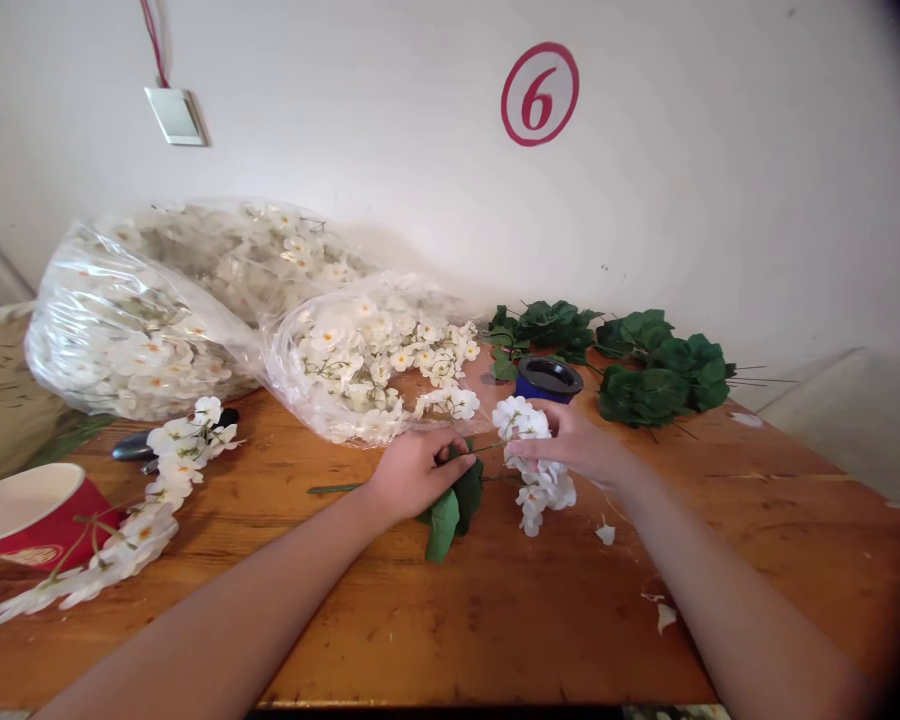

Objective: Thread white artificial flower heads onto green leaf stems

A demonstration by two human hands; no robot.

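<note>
My left hand is closed around a green stem with a cluster of green fabric leaves hanging below my fingers. My right hand grips a spray of white artificial blossoms whose thin stem reaches across to the left hand. Both hands meet just above the wooden table, in front of a small dark blue cup.
Two clear plastic bags of white blossoms lie at the back left. Loose green leaf bunches sit at the back right. A finished blossom spray, a red paper cup and dark-handled pliers lie left. Fallen petals dot the table.
</note>
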